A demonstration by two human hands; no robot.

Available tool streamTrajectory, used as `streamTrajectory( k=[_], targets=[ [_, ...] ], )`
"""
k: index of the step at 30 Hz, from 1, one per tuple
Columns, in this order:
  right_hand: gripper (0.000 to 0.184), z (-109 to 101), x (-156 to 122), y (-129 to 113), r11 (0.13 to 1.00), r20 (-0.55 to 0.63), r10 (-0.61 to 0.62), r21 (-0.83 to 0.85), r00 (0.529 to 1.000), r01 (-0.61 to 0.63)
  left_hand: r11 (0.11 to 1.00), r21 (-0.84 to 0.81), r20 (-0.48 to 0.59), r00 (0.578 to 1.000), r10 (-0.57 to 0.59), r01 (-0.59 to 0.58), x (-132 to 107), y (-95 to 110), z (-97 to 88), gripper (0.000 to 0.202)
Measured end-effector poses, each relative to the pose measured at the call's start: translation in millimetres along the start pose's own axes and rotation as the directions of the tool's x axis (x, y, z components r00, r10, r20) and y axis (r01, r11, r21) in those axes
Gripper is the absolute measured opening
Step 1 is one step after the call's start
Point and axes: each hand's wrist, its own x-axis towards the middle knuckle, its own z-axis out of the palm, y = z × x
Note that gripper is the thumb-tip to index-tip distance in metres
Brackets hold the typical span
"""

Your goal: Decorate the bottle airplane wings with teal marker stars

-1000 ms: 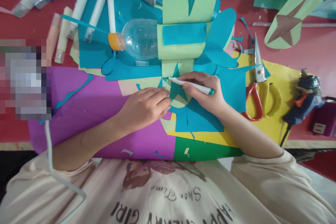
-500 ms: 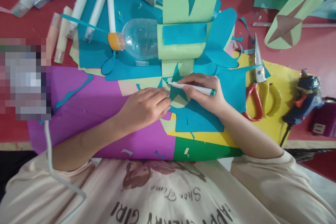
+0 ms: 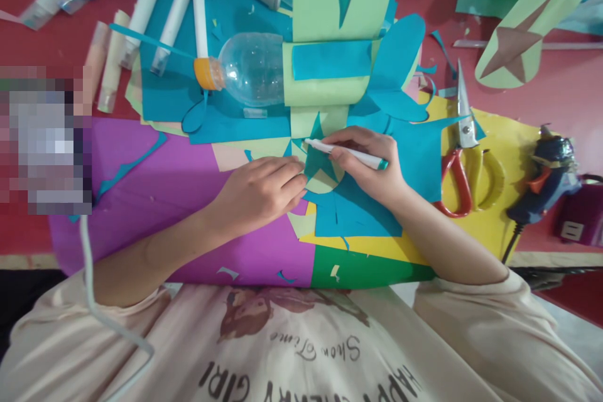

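Observation:
My right hand (image 3: 372, 166) is closed round a white marker (image 3: 346, 153) with a teal end, its tip against the edge of a teal paper star (image 3: 316, 160). The star lies on a pale green paper piece (image 3: 323, 183) over a blue sheet (image 3: 358, 207). My left hand (image 3: 261, 191) rests knuckles up, fingers curled, pressing down on the star's left side. Both forearms reach in from my chest over purple and yellow foam sheets.
Red-handled scissors (image 3: 459, 163) lie on the yellow sheet (image 3: 499, 201) at the right, with a blue glue gun (image 3: 546, 179) beyond. A clear plastic bottle (image 3: 245, 69) with an orange cap and several white glue sticks (image 3: 172, 16) lie behind. Paper scraps are scattered about.
The marker's tip slid slightly left and down along the star's edge half a second ago, then came back up and right. My left hand has stayed put.

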Motion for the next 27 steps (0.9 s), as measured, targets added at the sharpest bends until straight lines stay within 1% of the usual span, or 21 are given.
streamTrajectory(
  k=[2,8,12,16,21,27],
  targets=[
    [0.017,0.0,0.0,-0.8,1.000,0.002,0.012,-0.010,1.000,-0.012,1.000,-0.006,0.005,1.000,-0.001,0.001,-0.3,-0.1,-0.1,0.023],
    [0.014,0.4,-0.9,-0.8,0.999,-0.005,0.005,0.047,1.000,-0.005,1.000,-0.009,0.009,1.000,-0.006,0.006,-1.0,-0.3,0.7,0.024],
    [0.014,-0.4,-0.6,-1.0,0.999,0.011,-0.014,0.035,1.000,0.014,1.000,-0.013,0.003,1.000,-0.003,0.003,-0.7,0.4,0.7,0.024],
    [0.016,-1.9,0.2,-2.2,1.000,0.042,0.003,0.001,0.999,-0.003,1.000,-0.012,0.001,1.000,-0.007,0.007,-0.3,0.3,0.3,0.024],
    [0.018,-2.2,0.9,-2.7,1.000,0.041,-0.021,0.019,0.999,0.020,1.000,-0.012,0.001,1.000,-0.004,0.004,-0.6,-0.2,0.0,0.024],
    [0.021,0.4,-0.5,-0.1,0.997,-0.044,0.060,0.058,0.997,-0.057,1.000,-0.026,0.023,1.000,-0.011,0.011,-2.1,-0.2,0.9,0.024]
  ],
)
